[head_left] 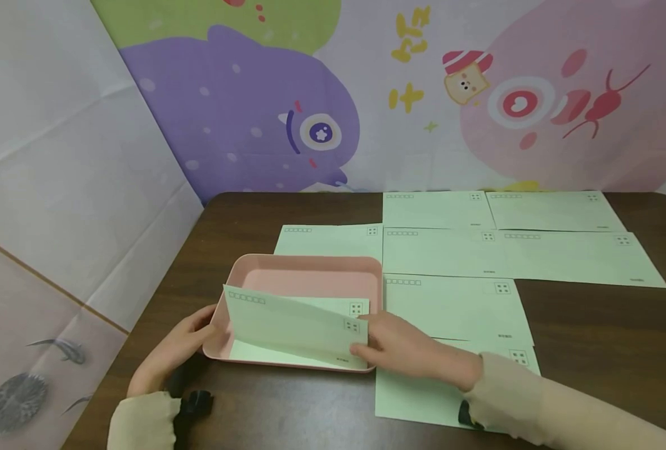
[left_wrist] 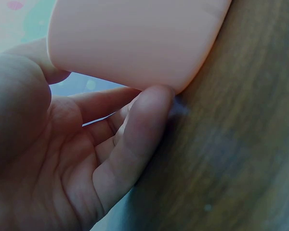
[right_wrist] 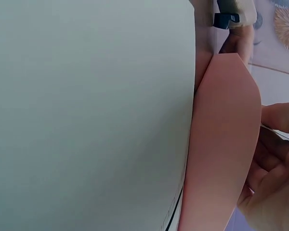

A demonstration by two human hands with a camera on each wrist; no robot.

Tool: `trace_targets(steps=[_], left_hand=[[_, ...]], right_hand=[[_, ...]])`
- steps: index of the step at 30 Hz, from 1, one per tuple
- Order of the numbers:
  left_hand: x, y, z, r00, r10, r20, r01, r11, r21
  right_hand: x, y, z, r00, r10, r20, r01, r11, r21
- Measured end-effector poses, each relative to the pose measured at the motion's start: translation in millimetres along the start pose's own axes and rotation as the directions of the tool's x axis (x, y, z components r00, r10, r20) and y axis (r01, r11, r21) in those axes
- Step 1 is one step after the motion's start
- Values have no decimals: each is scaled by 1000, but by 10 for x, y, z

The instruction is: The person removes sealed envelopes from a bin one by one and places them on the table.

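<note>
A shallow pink tray sits on the table, its left side gripped by my left hand. In the left wrist view, the thumb of that hand is at the tray's rim and the fingers lie under its edge. My right hand pinches the right end of a pale envelope, which stands tilted over the tray. Beneath it another envelope lies flat inside the tray. The right wrist view shows the right hand beside the tray's outer wall; the held envelope's grip is mostly hidden there.
Several pale envelopes lie flat in rows, such as a middle one and a far-right one. One envelope is partly covered by the tray's back. The dark wooden table meets a cartoon-printed cloth behind.
</note>
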State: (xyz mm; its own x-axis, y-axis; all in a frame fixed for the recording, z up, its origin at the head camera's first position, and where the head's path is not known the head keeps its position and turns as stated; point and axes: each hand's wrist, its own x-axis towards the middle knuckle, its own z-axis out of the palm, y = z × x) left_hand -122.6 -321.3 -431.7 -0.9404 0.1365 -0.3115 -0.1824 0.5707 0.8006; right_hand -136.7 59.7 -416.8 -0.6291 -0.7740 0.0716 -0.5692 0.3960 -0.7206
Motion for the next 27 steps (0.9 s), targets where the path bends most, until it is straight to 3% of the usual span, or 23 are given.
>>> trace_targets(steps=[7,13,18,27], left_hand=[[-9,10,1,1000,-7,-4,7,1000,7],[-9,14,-8,1000,25,-15,-24,999,37],[-3,19,-6,999,35,-24,-33,998,61],[-3,6,0,1000,30,-3,-30,1000,10]], right_hand=[[-17,-2,20,999,-43,11,44,998,-45],[-31,-19,-7,1000,11,-8,-11,999,32],[-56,-14,-24,996,38,-78,-34,997,63],[-66,-3,-13,979,102,-176,-59,970,237]])
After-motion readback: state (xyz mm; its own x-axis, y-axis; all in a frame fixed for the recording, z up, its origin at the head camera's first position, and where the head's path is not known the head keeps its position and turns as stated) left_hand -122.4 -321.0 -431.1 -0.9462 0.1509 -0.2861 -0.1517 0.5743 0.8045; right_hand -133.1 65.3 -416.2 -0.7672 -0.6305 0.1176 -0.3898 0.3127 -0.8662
